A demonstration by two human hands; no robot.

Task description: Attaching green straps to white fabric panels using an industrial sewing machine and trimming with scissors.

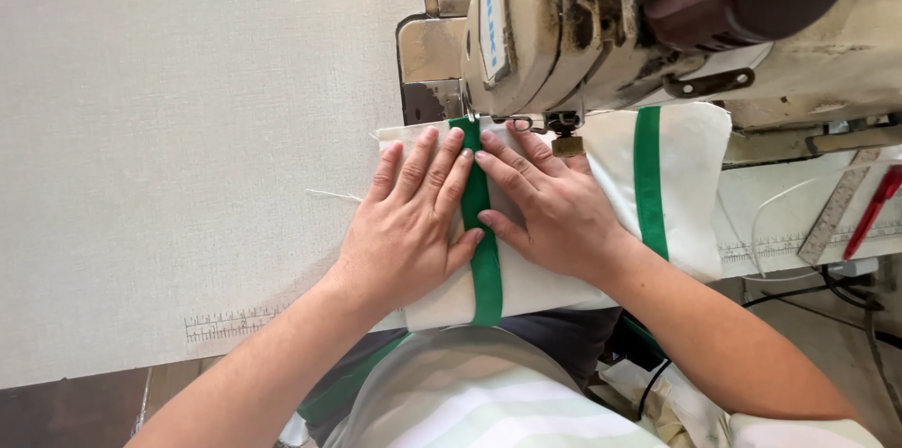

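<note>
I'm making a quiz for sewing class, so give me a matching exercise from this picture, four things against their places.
Things:
1. left hand
2. right hand
3. green stripe
4. ruler

Places:
A. between the hands
B. far right on the table
C. flat on the cloth, left of the stripe
D. flat on the cloth, right of the stripe

Pairs: 1-C, 2-D, 3-A, 4-B

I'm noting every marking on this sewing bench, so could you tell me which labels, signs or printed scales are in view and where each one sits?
Machine label: blue and white upright plate on the sewing machine head.
Left ruler strip: thin printed scale along the table's near edge, dark marks on cream.
Right ruler strip: similar printed scale, right of the white fabric.
No packages or screens.
</note>
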